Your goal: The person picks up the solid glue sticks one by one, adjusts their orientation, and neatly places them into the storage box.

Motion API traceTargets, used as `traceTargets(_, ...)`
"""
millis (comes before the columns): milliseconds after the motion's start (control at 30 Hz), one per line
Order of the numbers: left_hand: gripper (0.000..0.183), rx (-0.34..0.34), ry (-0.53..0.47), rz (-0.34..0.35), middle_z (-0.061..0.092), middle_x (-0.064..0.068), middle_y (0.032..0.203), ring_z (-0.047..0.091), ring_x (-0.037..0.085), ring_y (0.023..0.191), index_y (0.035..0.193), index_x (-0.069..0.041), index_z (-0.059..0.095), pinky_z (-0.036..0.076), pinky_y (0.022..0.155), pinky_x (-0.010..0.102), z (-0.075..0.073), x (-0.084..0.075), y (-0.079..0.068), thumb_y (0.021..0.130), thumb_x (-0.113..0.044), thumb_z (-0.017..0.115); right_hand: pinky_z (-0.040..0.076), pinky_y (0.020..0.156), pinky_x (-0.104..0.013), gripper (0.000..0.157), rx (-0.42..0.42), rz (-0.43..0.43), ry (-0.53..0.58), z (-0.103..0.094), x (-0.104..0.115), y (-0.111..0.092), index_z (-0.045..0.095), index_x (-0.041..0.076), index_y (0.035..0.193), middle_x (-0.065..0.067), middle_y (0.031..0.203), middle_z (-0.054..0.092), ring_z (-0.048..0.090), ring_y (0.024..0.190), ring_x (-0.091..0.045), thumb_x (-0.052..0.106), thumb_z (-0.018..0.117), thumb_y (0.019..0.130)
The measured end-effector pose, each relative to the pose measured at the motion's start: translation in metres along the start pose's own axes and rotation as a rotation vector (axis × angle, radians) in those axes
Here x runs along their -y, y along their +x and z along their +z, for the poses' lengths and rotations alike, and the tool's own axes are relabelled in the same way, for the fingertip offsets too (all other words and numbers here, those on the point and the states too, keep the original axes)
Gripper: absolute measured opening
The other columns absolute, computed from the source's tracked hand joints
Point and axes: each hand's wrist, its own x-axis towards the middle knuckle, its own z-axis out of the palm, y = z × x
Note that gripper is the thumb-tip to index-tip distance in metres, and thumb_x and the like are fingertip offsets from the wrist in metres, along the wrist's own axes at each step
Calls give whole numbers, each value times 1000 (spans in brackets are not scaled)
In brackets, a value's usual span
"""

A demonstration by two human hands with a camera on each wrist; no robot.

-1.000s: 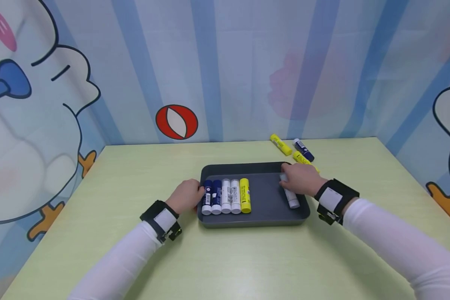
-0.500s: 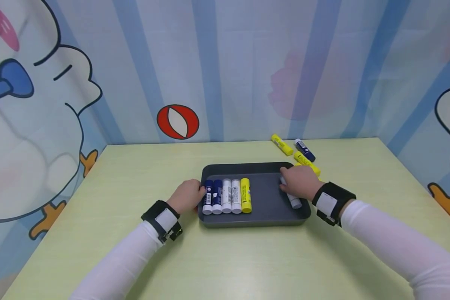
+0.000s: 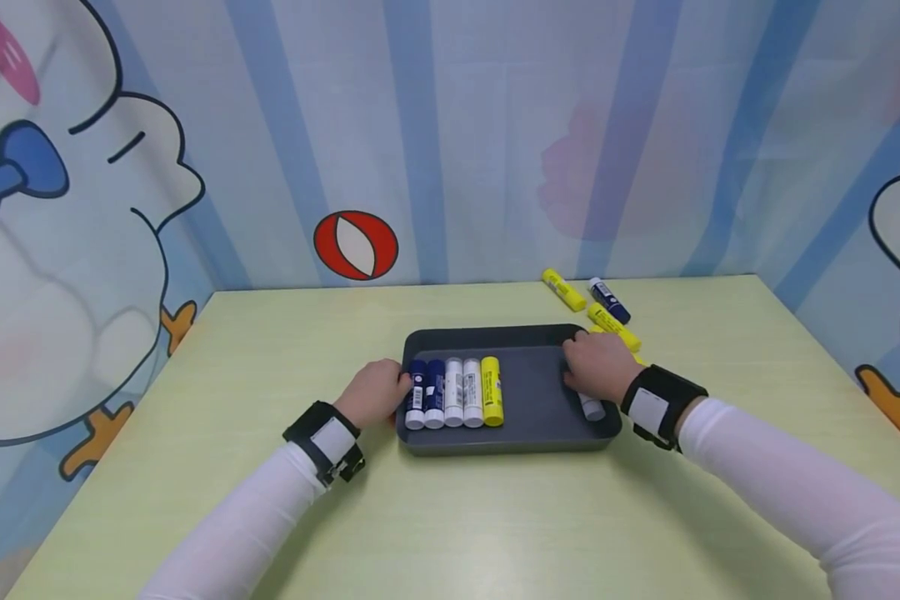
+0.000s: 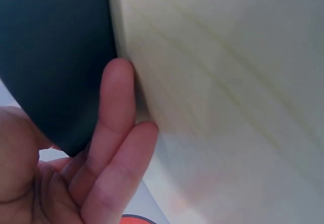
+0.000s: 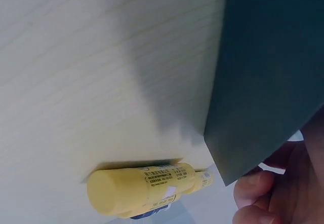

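A dark grey rectangular tray [image 3: 536, 379] lies on the table. My left hand [image 3: 375, 392] grips its left edge, thumb at the rim; in the left wrist view the fingers [image 4: 118, 100] lie along the outer wall. My right hand [image 3: 600, 364], fingers curled, is over the tray's right side and holds a white glue stick [image 3: 592, 407], of which only the lower end shows. In the right wrist view the tray wall partly hides that hand [image 5: 278, 193]. Along the tray's left side stand in a row two navy glue sticks [image 3: 434, 396], two white ones [image 3: 472, 393] and a yellow one [image 3: 492, 392].
Behind the tray's right corner lie several loose glue sticks: yellow ones [image 3: 613, 326] and a navy one [image 3: 610, 301]. A yellow stick [image 5: 121, 191] lies near the tray's outer wall in the right wrist view. A patterned curtain [image 3: 487, 150] backs the table [image 3: 450, 525].
The right hand has shifted slightly and covers more of the white glue stick, whose lower end has moved a little right. The left hand keeps its place at the tray.
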Motion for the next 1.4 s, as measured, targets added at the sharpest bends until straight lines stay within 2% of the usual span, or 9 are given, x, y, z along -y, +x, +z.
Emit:
traceTargets(133, 25, 2, -5, -6, 56, 6, 64, 55, 16, 53, 79, 0, 61, 42, 52, 27, 1, 0, 0, 98, -12, 50, 46, 51, -33, 23, 0, 0, 18, -2, -1, -1, 63, 0, 82, -6, 67, 50, 49, 60, -19, 21, 71, 86)
traceTargets(267, 25, -3, -2, -6, 56, 5, 64, 54, 17, 53, 78, 0, 60, 41, 52, 27, 1, -1, 0, 98, -12, 50, 46, 50, -35, 24, 23, 58, 118, -10, -7, -2, 61, -1, 91, -7, 71, 53, 52, 61, -20, 22, 68, 89)
traceTargets(500, 26, -14, 21, 5, 55, 5, 65, 54, 17, 54, 78, 0, 60, 41, 51, 27, 0, -1, 0, 98, -12, 50, 45, 53, -37, 38, -121, 224, 425, -35, -40, -10, 58, -4, 120, -13, 88, 62, 56, 65, -22, 25, 58, 96)
traceTargets(667, 26, -5, 8, -2, 56, 5, 63, 55, 15, 50, 80, 0, 60, 42, 50, 27, 0, -1, -1, 99, -12, 49, 46, 55, -38, 43, -152, 307, 540, -48, -58, -21, 52, -4, 128, -21, 106, 62, 58, 68, -24, 27, 53, 98)
traceTargets(833, 27, 1, -2, -7, 57, 5, 61, 56, 15, 48, 79, 0, 60, 43, 50, 27, 1, -2, -1, 99, -12, 48, 48, 58, -41, 48, -139, 333, 515, -40, -65, -26, 47, -6, 132, -26, 114, 59, 61, 76, -29, 27, 54, 98)
traceTargets(1133, 26, 4, -8, -22, 57, 5, 62, 56, 15, 47, 81, 0, 60, 43, 49, 26, 0, -4, -3, 100, -13, 48, 51, 62, -44, 56, -76, 300, 417, -12, -65, -34, 46, -9, 129, -27, 109, 58, 61, 83, -34, 32, 62, 94)
traceTargets(1400, 26, 0, -7, -20, 56, 5, 62, 56, 15, 49, 80, 0, 60, 43, 51, 27, 1, -2, -2, 99, -12, 48, 46, 50, -40, 56, -24, 295, 319, 6, -60, -34, 49, -10, 112, -21, 88, 53, 55, 68, -30, 37, 68, 88)
